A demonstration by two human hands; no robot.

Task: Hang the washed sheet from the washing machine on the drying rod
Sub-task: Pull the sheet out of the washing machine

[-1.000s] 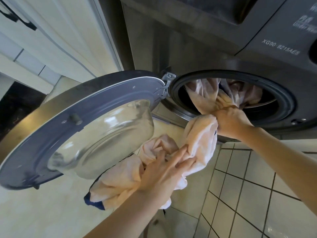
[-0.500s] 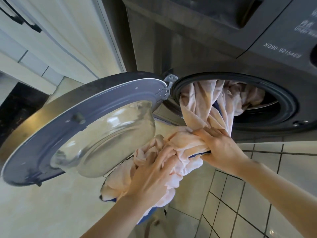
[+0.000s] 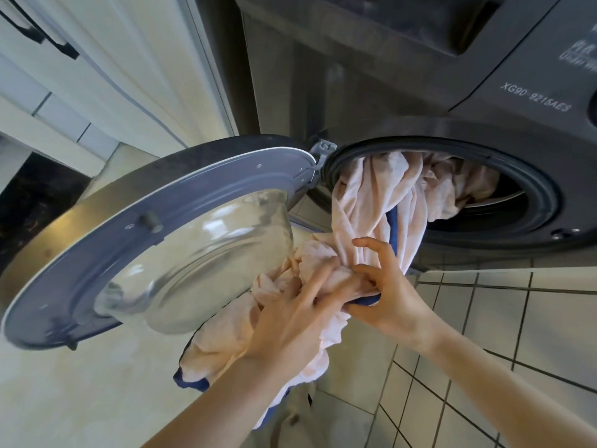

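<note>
At far left the round door (image 3: 155, 240) of the washing machine (image 3: 452, 101) hangs swung wide, its glass bowl facing the camera. Just right of it, a bunched mass of the pale pink sheet (image 3: 365, 202) with a dark blue edge sags below the door toward the tiled floor (image 3: 484, 334). The left hand (image 3: 290, 321) presses into this bundle from below, fingers spread and partly curled into the folds, holding the gathered cloth. Touching it on the right, the right hand (image 3: 387, 295) pinches the sheet where it comes down from the opening, thumb under the blue edge, index finger lifted clear. From there the sheet runs up and to the right, over the rubber seal and into the drum (image 3: 504, 202), where a good part of it lies bunched. So the sheet's long run lies up-right of both hands, and the right hand is the nearer one to reach up for the next length. The drying rod is not in view.
</note>
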